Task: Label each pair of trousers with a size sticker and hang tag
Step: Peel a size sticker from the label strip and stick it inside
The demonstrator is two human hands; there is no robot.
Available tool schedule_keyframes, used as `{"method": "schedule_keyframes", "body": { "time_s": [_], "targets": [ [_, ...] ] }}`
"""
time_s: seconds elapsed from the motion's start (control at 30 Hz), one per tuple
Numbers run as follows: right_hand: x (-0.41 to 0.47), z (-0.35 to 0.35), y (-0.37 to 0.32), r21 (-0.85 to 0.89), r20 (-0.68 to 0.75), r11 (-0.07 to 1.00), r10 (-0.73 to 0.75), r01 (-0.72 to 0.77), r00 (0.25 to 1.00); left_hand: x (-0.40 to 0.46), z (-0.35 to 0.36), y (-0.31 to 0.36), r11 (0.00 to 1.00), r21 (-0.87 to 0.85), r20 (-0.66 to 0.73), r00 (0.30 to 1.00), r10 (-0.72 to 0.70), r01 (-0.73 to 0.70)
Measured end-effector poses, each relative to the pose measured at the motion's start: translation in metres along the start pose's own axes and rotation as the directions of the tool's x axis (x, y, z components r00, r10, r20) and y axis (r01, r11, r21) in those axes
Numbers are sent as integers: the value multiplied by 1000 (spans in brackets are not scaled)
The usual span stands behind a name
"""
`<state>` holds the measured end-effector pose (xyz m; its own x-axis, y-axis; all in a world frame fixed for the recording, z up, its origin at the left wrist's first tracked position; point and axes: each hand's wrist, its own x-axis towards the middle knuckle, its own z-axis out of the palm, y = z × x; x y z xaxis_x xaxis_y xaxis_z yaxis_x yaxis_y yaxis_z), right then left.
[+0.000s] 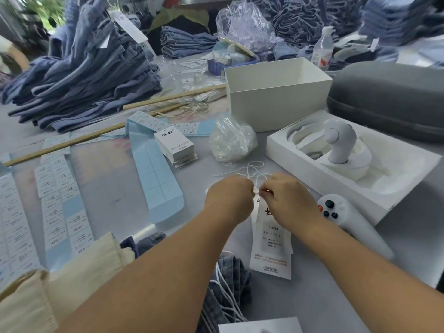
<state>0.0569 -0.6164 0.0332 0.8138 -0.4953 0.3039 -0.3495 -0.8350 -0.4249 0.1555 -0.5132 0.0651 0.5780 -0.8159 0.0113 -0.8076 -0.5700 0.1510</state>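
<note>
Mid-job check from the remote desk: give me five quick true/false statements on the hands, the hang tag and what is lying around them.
1. Both hands, left and right, pinch the white string at the top of the hang tag. True.
2. The white box holds folded trousers. False: no trousers show in it.
3. The stack of tags lies left of the hands. True.
4. The white controller is in the right hand. False: it lies on the table.
5. The sticker sheets are right of the hands. False: left.

Pale grey worktable [108, 179], glossy with reflected light, greenery through far-left opening [40, 10]
</note>
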Motion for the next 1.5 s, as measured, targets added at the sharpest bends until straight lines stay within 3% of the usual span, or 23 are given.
{"method": "schedule_keyframes", "body": {
  "time_s": [0.2,0.37,0.43,0.5,0.63,0.7,0.77,0.83,0.97,1.1,1.23,1.33,1.43,1.5],
  "targets": [
    [-13,1,11,-83,174,994,81,-67,981,-2,-1,-8,997,-48,-58,997,-58,55],
    [-19,13,1,-219,248,976,67,-12,966,-4,-4,-5,990,-139,-161,986,-49,27],
    [-17,14,-3,-137,238,990,64,-32,969,-4,-11,-2,976,-219,-272,961,-43,-18],
    [-16,13,-6,-12,138,999,49,-48,989,-3,-16,-1,951,-302,-314,949,-39,-61],
    [-17,0,-14,133,-90,991,-10,22,996,-7,-18,0,917,-356,-149,980,134,-180],
    [-16,-5,-11,127,-156,991,-26,46,987,-8,-18,0,898,-374,-190,967,170,-232],
    [-15,-8,-6,215,-177,977,53,-14,983,-6,-19,-3,896,-380,-210,964,160,-231],
    [-18,-10,-2,347,-194,935,149,-75,970,-5,-18,-8,914,-362,-146,979,139,-184],
    [-27,-11,3,446,-74,883,200,-147,977,-6,-12,-11,934,-344,-51,995,84,-97],
    [-39,-15,1,641,25,741,245,-203,969,-8,-7,0,947,-306,23,993,113,-101],
    [-52,-10,2,679,93,676,306,-285,947,-7,-1,4,939,-336,160,977,139,-79],
    [-51,-10,4,792,124,509,405,-336,906,-7,7,3,974,-198,268,950,161,-109],
    [-48,-13,3,877,172,337,446,-343,878,-3,12,3,978,-145,240,954,178,-146],
    [-47,-14,4,894,189,289,448,-341,874,-2,15,2,974,-156,236,952,197,-163]
  ]
}}
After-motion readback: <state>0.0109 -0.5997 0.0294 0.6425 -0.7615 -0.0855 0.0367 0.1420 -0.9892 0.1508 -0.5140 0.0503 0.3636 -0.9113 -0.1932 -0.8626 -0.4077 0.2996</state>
